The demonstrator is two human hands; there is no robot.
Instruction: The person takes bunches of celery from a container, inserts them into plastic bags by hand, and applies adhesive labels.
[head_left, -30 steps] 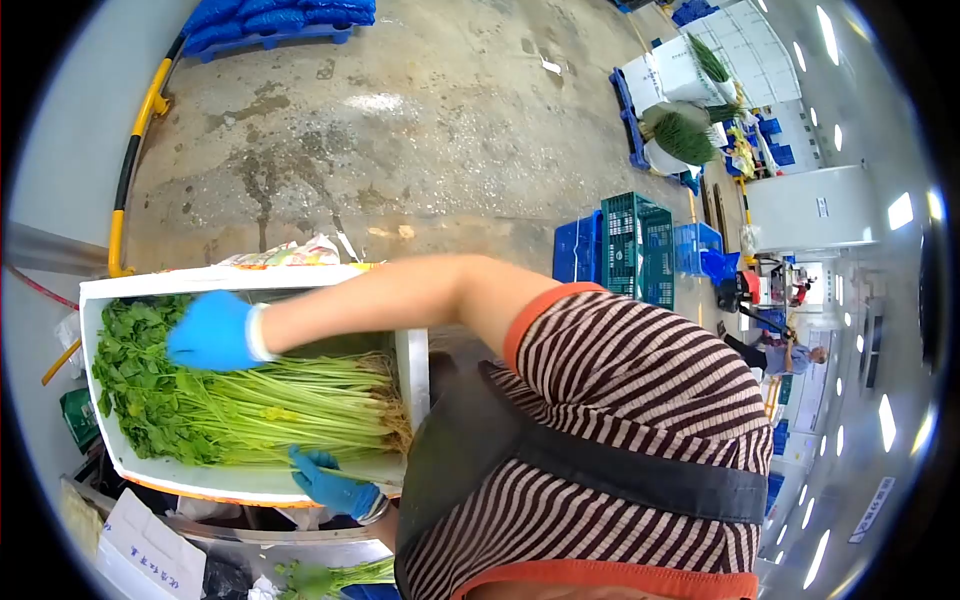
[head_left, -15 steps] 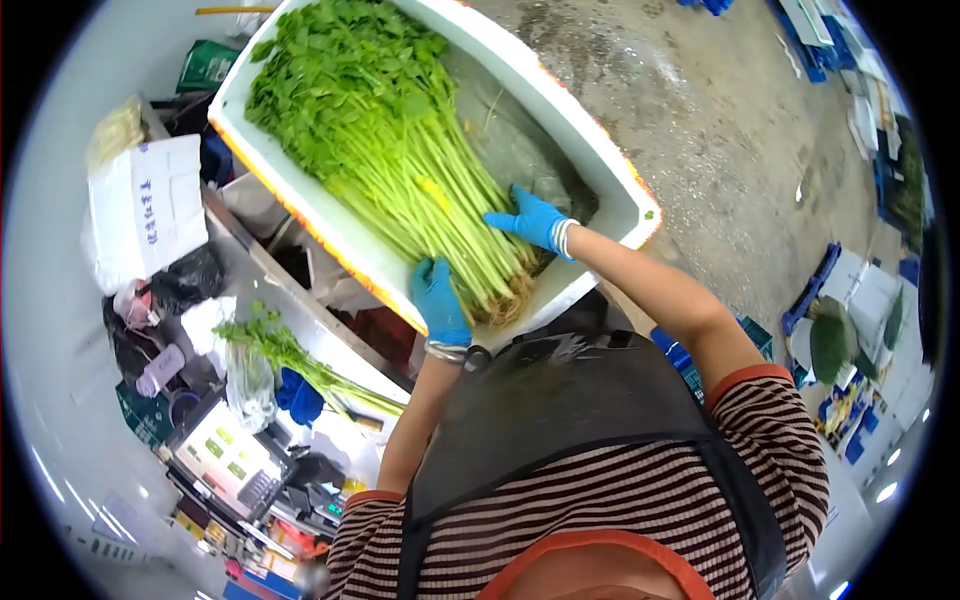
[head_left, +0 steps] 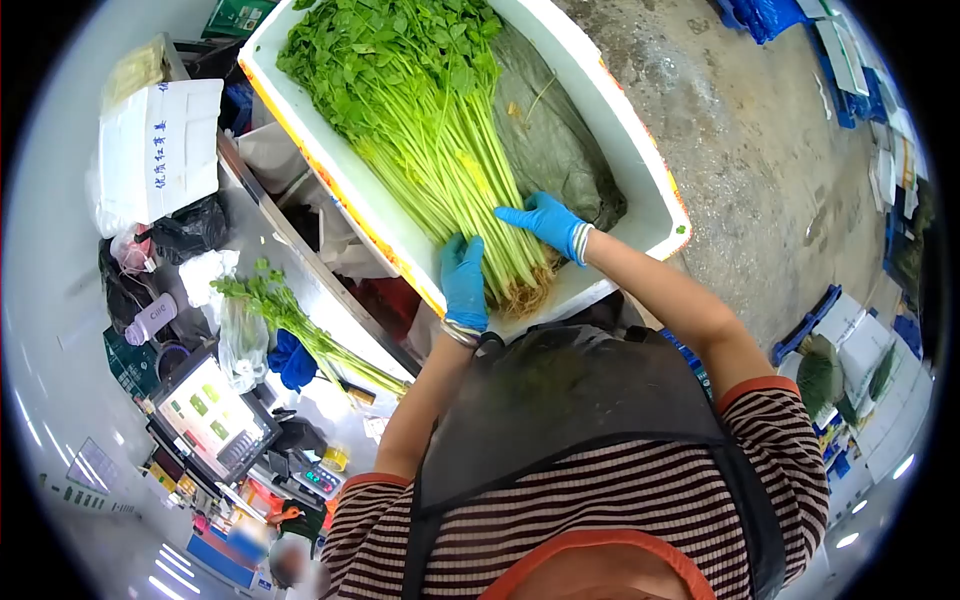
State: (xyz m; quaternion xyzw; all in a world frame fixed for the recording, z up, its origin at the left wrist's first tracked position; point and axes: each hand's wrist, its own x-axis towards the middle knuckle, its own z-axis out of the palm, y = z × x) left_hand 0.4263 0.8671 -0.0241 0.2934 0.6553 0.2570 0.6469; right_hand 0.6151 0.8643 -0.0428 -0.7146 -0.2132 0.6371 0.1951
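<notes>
A large bunch of leafy celery (head_left: 440, 140) lies in a white foam box (head_left: 655, 185), leaves at the far end and roots towards me. In a blue glove, my left hand (head_left: 463, 285) grips the left side of the stalks near the roots. My right hand (head_left: 548, 226), also gloved in blue, holds the right side, its thumb across the stalks and its other fingers partly hidden. A grey-green plastic sheet (head_left: 545, 120) lines the box beside the celery.
Left of the box, a metal counter (head_left: 335, 310) carries a smaller celery bunch (head_left: 310, 335), a blue cloth (head_left: 291, 360) and a lit screen (head_left: 210, 415). A white carton (head_left: 160, 150) stands farther back. Wet concrete floor (head_left: 720, 150) extends to the right.
The view has shifted, so the box and celery appear slightly farther right. Both hands stay at the root end of the stalks, with little change in their grip.
</notes>
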